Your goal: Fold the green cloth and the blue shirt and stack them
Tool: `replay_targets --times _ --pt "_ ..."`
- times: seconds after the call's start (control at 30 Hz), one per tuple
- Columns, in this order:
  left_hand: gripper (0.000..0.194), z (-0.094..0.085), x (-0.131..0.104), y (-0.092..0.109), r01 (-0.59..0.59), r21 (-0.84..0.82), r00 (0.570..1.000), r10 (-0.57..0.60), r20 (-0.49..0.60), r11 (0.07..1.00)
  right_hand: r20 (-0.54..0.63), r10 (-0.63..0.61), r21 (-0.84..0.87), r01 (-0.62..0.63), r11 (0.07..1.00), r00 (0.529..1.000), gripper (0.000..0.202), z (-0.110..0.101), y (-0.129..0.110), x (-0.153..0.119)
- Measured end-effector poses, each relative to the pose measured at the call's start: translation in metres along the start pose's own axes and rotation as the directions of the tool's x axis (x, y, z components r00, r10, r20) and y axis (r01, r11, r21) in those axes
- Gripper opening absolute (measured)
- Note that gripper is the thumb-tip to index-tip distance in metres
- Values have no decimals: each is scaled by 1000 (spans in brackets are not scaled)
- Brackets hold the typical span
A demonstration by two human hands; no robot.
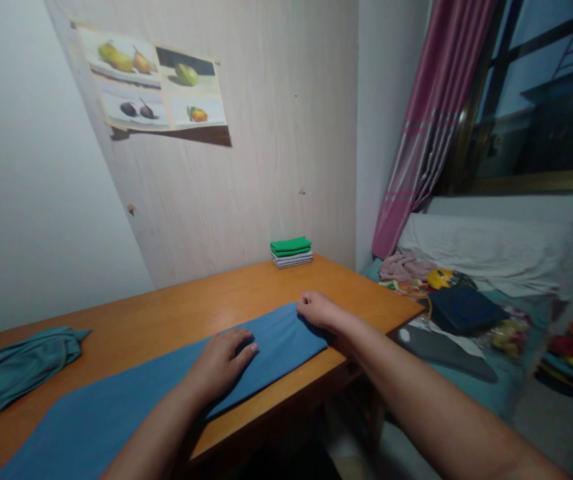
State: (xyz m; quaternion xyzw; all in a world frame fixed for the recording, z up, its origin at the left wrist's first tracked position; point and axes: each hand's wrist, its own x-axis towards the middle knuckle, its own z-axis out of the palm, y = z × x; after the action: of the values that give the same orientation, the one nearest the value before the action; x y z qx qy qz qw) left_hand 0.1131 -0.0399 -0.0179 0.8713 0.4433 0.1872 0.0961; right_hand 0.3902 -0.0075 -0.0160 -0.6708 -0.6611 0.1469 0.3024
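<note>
A long strip of folded blue cloth (131, 387) lies along the front of the wooden table (206, 293). My left hand (226, 360) rests flat on its middle, fingers stretched out and a little apart. At the cloth's far right end, my right hand (315, 311) has its fingers closed on the far corner. The cloth's near edge runs close to the table's front edge. What kind of garment or fabric piece it is, I cannot tell.
A small folded stack, green cloth (290, 247) over checked cloth (294, 261), sits at the table's back. Crumpled teal cloth (21, 367) lies at the left. Beyond the table's right edge, a sofa (486, 247) carries clothes, bags and a dark blue item (466, 309).
</note>
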Motion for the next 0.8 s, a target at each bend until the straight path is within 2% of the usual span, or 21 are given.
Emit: replay_targets --times 0.13,0.23,0.4,0.53,0.63,0.8 --pt "54 -1 -2 0 32 75 999 -34 27 997 -52 -46 14 47 999 998 8 -1 -4 0" --pt "59 4 -6 -1 72 130 996 -79 50 989 -74 -115 -7 115 993 991 9 2 2 -1" --pt "63 10 -10 2 76 179 993 -91 79 981 -49 -196 -66 192 979 979 4 10 15 -9" --pt "65 9 -12 6 81 185 992 -98 83 979 -43 -235 -113 229 967 971 10 11 16 -15" --pt "68 9 -15 10 71 191 991 -91 98 979 -38 -217 -177 207 962 975 11 8 19 -20" --pt "74 12 -18 14 90 211 987 -116 111 973 -95 -111 -257 84 963 989 22 0 24 -27"
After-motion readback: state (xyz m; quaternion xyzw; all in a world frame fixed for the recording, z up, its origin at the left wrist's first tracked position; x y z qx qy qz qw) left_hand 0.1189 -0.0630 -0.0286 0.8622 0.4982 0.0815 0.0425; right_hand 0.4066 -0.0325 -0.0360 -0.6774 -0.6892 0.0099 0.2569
